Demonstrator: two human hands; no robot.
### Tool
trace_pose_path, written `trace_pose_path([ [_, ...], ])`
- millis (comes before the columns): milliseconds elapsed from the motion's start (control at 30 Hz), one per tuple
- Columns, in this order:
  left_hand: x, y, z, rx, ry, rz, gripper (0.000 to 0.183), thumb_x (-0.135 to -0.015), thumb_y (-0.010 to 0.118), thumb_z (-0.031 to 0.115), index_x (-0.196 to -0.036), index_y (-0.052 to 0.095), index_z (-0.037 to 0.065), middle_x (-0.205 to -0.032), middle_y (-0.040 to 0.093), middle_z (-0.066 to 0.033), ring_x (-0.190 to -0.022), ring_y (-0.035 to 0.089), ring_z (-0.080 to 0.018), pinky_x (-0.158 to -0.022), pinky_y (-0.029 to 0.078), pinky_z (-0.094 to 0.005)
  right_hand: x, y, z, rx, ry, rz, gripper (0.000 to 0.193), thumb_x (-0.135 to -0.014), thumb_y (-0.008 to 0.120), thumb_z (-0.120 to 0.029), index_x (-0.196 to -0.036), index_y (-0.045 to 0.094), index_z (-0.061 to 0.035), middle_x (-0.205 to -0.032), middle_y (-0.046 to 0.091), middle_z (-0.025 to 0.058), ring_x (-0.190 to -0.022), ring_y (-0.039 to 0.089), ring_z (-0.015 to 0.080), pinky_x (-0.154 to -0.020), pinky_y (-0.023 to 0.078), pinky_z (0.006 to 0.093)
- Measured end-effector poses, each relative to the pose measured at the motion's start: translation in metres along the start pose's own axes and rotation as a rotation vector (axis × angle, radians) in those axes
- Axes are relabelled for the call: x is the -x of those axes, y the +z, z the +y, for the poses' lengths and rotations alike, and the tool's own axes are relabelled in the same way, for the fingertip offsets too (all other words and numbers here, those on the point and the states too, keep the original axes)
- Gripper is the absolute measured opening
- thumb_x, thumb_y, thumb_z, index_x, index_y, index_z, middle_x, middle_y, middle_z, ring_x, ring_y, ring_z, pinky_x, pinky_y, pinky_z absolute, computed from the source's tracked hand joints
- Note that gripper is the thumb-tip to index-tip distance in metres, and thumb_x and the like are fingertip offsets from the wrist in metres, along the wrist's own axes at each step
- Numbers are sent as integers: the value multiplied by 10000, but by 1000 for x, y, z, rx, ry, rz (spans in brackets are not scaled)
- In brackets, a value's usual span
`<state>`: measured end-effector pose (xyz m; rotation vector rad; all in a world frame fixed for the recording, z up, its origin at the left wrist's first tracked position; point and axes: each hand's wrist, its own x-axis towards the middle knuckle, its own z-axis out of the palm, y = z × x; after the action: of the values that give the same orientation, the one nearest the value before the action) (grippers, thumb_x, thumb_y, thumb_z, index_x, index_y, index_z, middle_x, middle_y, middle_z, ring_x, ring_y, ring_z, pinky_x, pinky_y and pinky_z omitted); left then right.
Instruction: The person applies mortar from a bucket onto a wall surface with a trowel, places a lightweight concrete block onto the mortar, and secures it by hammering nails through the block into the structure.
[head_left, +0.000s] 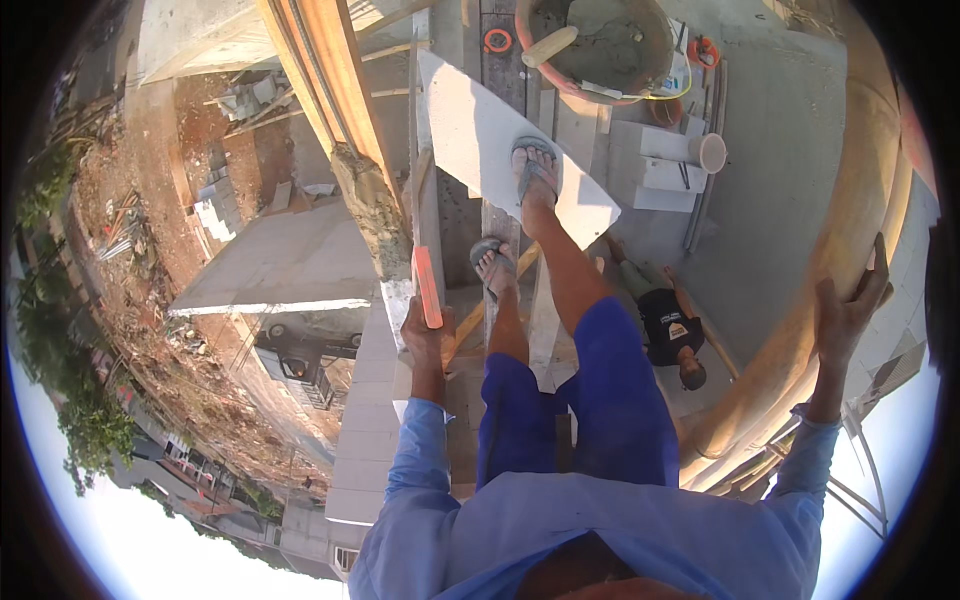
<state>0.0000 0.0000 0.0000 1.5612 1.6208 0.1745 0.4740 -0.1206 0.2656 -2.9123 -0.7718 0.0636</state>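
My left hand point(425, 340) is closed around the lower end of a flat orange-red bar-shaped tool point(428, 288), held upright; its exact kind is unclear. Right beside it stands the end of a wall or column with wet grey mortar point(365, 195) smeared on it and a pale block face point(396, 305) below. Long yellowish wooden boards point(318, 65) rise from the mortar, a dark rod running along them. Off to the right, my right hand point(848, 310) rests against a thick round wooden pole point(850, 200), thumb and fingers spread apart.
My sandaled feet rest high up, one on a white slab point(470, 115), the other on a plank point(497, 225). A mortar tub point(663, 50) stands ahead. Below are pale blocks point(665, 175), a small bucket point(708, 153) and another person point(672, 325). Rubble ground lies left.
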Motion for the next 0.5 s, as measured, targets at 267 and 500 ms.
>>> trace_pose_path([
  [267,-150,91,101,-303,252,-74,214,-747,664,238,-844,621,53,-724,657,-193,-715,655,-392,-632,531,-468,0,6,-56,45,-6,-35,837,-672,603,22,-1447,333,-145,-1147,317,130,-1000,460,251,-919,462,397],
  [500,-64,98,162,-82,557,36,147,-725,686,115,-728,544,75,-623,569,-107,-558,596,-311,-507,493,-411,1,5,-27,146,-184,12,887,-605,663,-61,-1421,316,-87,-1134,370,157,-1072,463,316,-904,473,425],
])
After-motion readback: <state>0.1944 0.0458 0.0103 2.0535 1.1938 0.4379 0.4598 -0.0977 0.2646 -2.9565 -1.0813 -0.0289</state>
